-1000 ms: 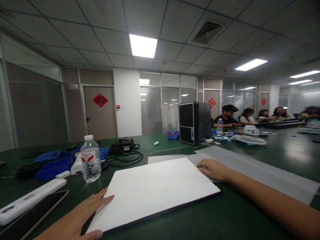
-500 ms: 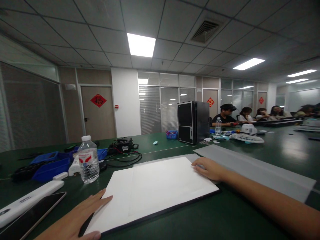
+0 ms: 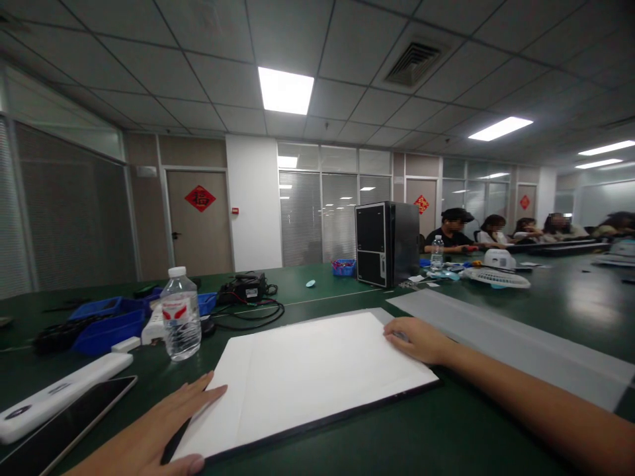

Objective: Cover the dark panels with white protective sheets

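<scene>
A large white sheet of paper (image 3: 307, 377) lies on a thin dark board, whose black edge shows along the front. My left hand (image 3: 163, 426) is open at the paper's left side, fingers stretched over its edge and thumb near the front corner. At the paper's right edge rests my right hand (image 3: 414, 340), its fingers bent and drawn together. Something greyish shows between those fingers, but I cannot make out what it is.
Left stand a water bottle (image 3: 181, 320), blue trays (image 3: 112, 327), a white device (image 3: 64, 393) and a phone (image 3: 69, 423). Behind are a black adapter (image 3: 243, 287) with cables and a computer case (image 3: 384, 244). A translucent sheet (image 3: 506, 344) lies right. Several people sit far right.
The whole view has shifted slightly, so things appear a little further right. Both hands keep their places on the paper, which lies as before.
</scene>
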`<state>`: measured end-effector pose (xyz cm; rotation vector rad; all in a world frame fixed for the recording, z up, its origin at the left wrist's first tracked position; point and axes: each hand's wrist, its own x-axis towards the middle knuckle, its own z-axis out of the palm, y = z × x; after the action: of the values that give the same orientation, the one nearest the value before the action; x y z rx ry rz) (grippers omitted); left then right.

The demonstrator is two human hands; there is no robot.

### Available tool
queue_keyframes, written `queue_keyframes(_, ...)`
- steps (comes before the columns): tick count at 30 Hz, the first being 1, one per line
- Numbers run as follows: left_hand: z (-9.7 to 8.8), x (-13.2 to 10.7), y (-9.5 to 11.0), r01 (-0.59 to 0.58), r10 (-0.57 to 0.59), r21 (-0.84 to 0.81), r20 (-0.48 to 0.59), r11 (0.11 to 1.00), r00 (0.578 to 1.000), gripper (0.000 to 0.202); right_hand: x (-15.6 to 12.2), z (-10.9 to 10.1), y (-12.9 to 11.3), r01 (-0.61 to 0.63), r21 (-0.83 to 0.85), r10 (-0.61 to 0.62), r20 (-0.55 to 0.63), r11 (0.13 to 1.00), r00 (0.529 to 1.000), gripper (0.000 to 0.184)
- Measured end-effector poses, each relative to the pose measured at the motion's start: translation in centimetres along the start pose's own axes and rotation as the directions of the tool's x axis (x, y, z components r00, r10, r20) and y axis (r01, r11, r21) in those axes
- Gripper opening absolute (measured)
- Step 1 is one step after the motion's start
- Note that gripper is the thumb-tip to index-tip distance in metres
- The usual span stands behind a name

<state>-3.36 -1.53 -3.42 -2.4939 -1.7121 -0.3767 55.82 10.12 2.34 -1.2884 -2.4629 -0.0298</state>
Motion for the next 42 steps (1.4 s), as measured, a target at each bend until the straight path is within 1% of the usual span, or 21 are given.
queue_keyframes(2,0.1,-0.1,0.2,0.002,-0.003,-0.01,-0.062,1.0,0.998,0.079,0.0,-0.1,-0.4,0.0,-0.027,0.0,0.001,1.0,1.0,0.045)
queue_keyframes(3,0.2,-0.1,0.3,-0.002,0.001,-0.014,-0.074,1.0,0.997,0.079,0.0,-0.1,-0.4,-0.009,-0.042,0.009,-0.002,0.999,1.0,0.046)
queue_keyframes(8,0.7,-0.1,-0.3,-0.011,0.008,-0.024,-0.087,1.0,0.996,0.079,0.0,-0.6,0.8,-0.095,-0.109,0.092,-0.031,0.99,0.995,0.048)
queue_keyframes(11,0.6,0.2,-0.9,0.005,-0.005,-0.022,-0.014,1.0,1.0,0.079,0.0,-0.7,1.5,-0.125,-0.127,0.122,-0.03,0.984,0.992,0.05)
queue_keyframes(14,0.4,0.3,-1.1,-0.002,0.002,-0.006,0.06,1.0,0.998,0.081,0.0,-0.6,1.4,-0.122,-0.141,0.121,-0.016,0.982,0.993,0.049)
queue_keyframes(16,0.2,0.2,-0.7,0.0,0.0,0.003,0.051,1.0,0.999,0.082,0.0,-0.5,0.9,-0.105,-0.144,0.106,-0.006,0.984,0.994,0.048)
queue_keyframes(19,0.0,0.0,0.2,0.007,-0.007,-0.003,-0.023,1.0,1.0,0.081,-0.1,-0.4,-0.2,-0.064,-0.148,0.065,0.0,0.987,0.998,0.046)
queue_keyframes(20,-0.1,-0.1,0.3,0.006,-0.007,-0.007,-0.033,1.0,0.999,0.08,-0.1,-0.4,-0.6,-0.052,-0.149,0.053,0.001,0.987,0.999,0.046)
queue_keyframes(22,-0.3,-0.1,0.3,0.0,0.0,-0.015,-0.005,1.0,1.0,0.079,0.0,-0.4,-1.2,-0.038,-0.15,0.04,0.009,0.988,0.999,0.045)
queue_keyframes(25,-0.4,0.2,-0.4,-0.019,0.019,-0.015,0.034,1.0,0.999,0.081,0.0,-0.4,-1.8,-0.04,-0.15,0.044,0.026,0.988,0.999,0.045)
queue_keyframes(27,-0.3,0.4,-0.8,-0.043,0.045,-0.016,0.115,0.999,0.992,0.082,0.0,-0.5,-2.0,-0.047,-0.151,0.052,0.032,0.987,0.998,0.046)
queue_keyframes(28,-0.1,0.3,-0.9,-0.048,0.049,-0.011,0.117,0.999,0.992,0.082,0.0,-0.5,-2.1,-0.054,-0.153,0.06,0.033,0.987,0.998,0.047)
queue_keyframes(29,0.0,0.3,-0.8,-0.03,0.029,0.004,0.041,1.0,0.999,0.081,-0.1,-0.5,-2.2,-0.065,-0.157,0.07,0.031,0.985,0.997,0.049)
queue_keyframes(31,0.4,0.1,-0.4,-0.018,0.019,0.008,-0.051,1.0,0.999,0.081,-0.1,-0.4,-2.2,-0.087,-0.172,0.094,0.029,0.981,0.995,0.052)
queue_keyframes(32,0.5,0.0,-0.2,-0.019,0.02,0.005,-0.081,1.0,0.997,0.081,-0.2,-0.3,-2.3,-0.096,-0.177,0.103,0.03,0.98,0.994,0.054)
queue_keyframes(34,0.7,-0.1,0.0,-0.032,0.031,-0.006,-0.091,0.999,0.995,0.081,-0.2,-0.2,-2.3,-0.101,-0.172,0.109,0.037,0.98,0.993,0.057)
queue_keyframes(36,0.8,0.0,-0.2,-0.036,0.035,-0.013,-0.084,0.999,0.996,0.081,-0.2,-0.1,-2.3,-0.092,-0.156,0.099,0.036,0.983,0.994,0.059)
queue_keyframes(40,0.9,0.2,-1.2,-0.064,0.064,-0.022,-0.013,0.998,0.998,0.085,-0.2,0.0,-2.8,-0.074,-0.138,0.079,0.032,0.988,0.996,0.059)
queue_keyframes(42,0.9,0.3,-1.3,-0.065,0.064,-0.028,-0.028,0.997,0.998,0.085,-0.2,0.0,-3.1,-0.077,-0.146,0.083,0.033,0.986,0.996,0.06)
